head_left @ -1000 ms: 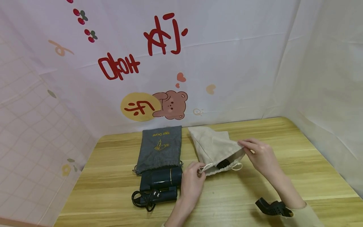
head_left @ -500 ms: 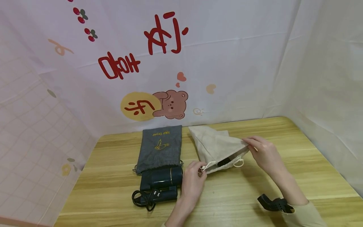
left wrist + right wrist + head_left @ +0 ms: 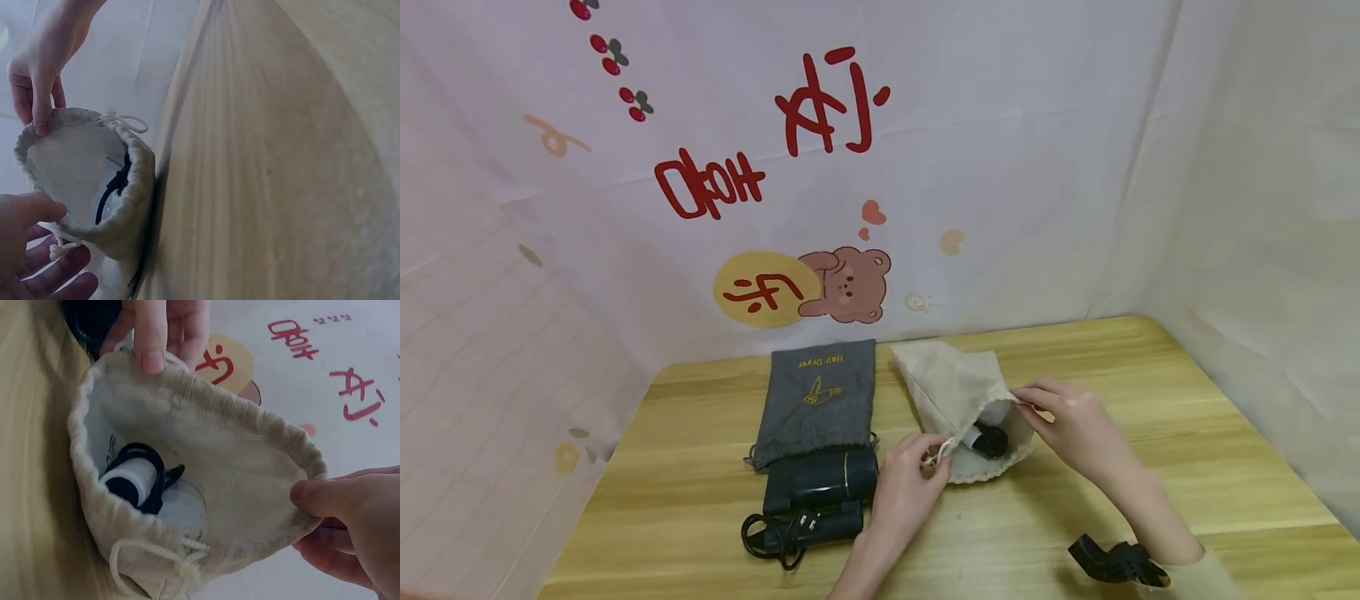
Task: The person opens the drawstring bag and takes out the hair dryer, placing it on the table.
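Note:
A beige drawstring bag (image 3: 943,379) lies on the table with its mouth held wide. My left hand (image 3: 904,483) pinches the left side of the rim, thumb inside in the left wrist view. On the opposite side, my right hand (image 3: 1078,427) pinches the rim between thumb and fingers. Inside the bag sits a white cylindrical appliance (image 3: 144,475) with a black end and a coiled black cord (image 3: 155,501); its deeper part is hidden by the cloth. A loop of white drawstring (image 3: 125,547) hangs from the rim.
Left of the bag, a grey pouch (image 3: 820,404) printed "Hair Dryer" lies flat. A dark blue folded hair dryer (image 3: 823,482) with a black cord and plug rests just in front of it, near my left hand. A printed cloth wall (image 3: 1000,167) stands behind the table (image 3: 685,467).
The bag's mouth has opened wider, so the white appliance and black cord now show. My right hand has shifted slightly left and down; the left hand keeps its hold on the rim.

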A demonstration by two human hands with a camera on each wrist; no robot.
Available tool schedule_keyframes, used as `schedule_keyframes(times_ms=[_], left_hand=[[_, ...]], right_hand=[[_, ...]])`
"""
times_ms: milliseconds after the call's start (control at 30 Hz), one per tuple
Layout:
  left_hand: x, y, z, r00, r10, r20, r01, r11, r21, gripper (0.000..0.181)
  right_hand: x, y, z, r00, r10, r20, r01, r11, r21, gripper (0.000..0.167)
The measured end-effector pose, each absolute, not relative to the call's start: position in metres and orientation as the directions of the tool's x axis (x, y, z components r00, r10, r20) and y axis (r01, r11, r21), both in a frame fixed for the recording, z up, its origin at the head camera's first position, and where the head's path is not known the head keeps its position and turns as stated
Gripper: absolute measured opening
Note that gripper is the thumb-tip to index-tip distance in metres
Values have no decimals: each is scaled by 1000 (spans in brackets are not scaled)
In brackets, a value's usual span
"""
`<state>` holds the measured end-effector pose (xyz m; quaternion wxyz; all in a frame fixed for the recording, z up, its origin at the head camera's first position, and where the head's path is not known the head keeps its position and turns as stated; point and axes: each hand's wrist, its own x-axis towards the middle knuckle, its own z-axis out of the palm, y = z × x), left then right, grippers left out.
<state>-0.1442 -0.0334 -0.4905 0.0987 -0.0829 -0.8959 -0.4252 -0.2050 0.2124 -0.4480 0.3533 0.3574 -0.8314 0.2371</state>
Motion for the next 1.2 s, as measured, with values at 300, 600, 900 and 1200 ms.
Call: schedule_keyframes(times_ms=[300,600,900,1200], left_hand=[[-145,-36,-483,-974,73,214,212,619,756,21],[-142,-38,-469,-969,87,230,235,604,762,27],[-150,-36,-448,-943,211,259,332,680,654,38],[-162,-26,-432,-901,348,260,433,775,461,48]], right_hand=[[-197,207,-443,-507,-505,698,-773,624,-110,40],[-187,215,-440,-595,-472,651,-710,688,-150,41],[-168,225,-440,-552,-438,709,-723,676,-146,26],[-161,222,-451,-488,-480,729,-765,637,-93,53]])
